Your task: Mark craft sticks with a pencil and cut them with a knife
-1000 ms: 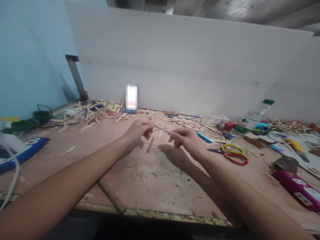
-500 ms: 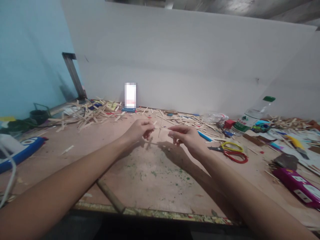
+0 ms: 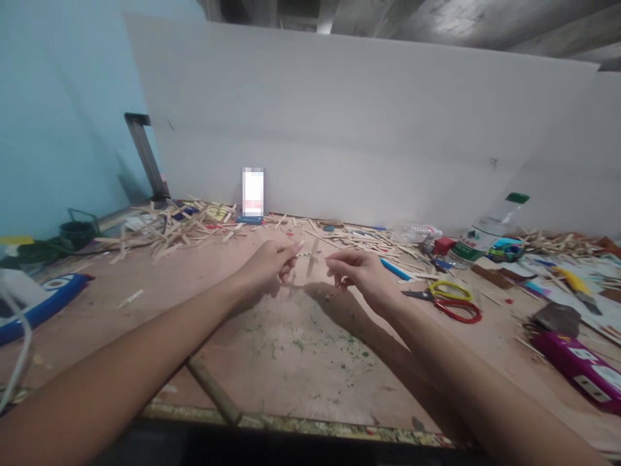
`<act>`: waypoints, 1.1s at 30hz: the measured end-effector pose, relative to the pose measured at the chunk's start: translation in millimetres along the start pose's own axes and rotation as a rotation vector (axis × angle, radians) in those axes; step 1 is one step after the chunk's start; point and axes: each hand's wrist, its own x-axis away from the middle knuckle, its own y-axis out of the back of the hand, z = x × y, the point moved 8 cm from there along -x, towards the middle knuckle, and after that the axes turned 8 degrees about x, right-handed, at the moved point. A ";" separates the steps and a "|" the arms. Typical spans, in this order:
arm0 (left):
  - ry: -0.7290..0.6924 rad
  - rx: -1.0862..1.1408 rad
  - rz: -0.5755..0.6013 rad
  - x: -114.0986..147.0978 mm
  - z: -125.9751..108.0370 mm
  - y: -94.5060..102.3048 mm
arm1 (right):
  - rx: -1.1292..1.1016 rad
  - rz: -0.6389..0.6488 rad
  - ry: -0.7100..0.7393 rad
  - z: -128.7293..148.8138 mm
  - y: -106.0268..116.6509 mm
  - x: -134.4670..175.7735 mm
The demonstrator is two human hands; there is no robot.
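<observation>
My left hand [image 3: 274, 262] is closed, its thumb and fingertips pinching one end of a small cross of thin wooden sticks [image 3: 313, 255]. My right hand [image 3: 358, 272] is closed in a pinch at the opposite end of the same cross. Held up between the hands above the tabletop, the cross has one stick pointing away from me and another running sideways. Its fine details are blurred. Right of my right hand lies a blue pen-like stick [image 3: 395, 269], and beyond it scissors [image 3: 444, 299] with one yellow and one red handle.
Piles of loose wooden sticks [image 3: 182, 226] line the back of the table [image 3: 291, 362]. A lit phone [image 3: 253, 194] leans at the rear wall. On the right are a plastic bottle [image 3: 478, 239], a yellow cutter [image 3: 575, 288] and a purple box [image 3: 579, 369]. A wooden rod [image 3: 213, 391] lies at the front edge.
The stick cross has turned slightly between my fingers, so its far-pointing stick now shows a broader face. Both hands stay in nearly the same place. The camera view has tilted up a little.
</observation>
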 end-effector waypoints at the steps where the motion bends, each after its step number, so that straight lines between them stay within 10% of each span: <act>1: 0.001 0.001 0.001 -0.2 0.0 0.1 | -0.005 0.001 -0.002 -1.1 -0.2 -0.4; 33: -0.009 0.060 0.045 -1.5 1.0 -1.0 | -0.048 -0.017 -0.036 -5.6 4.1 -2.6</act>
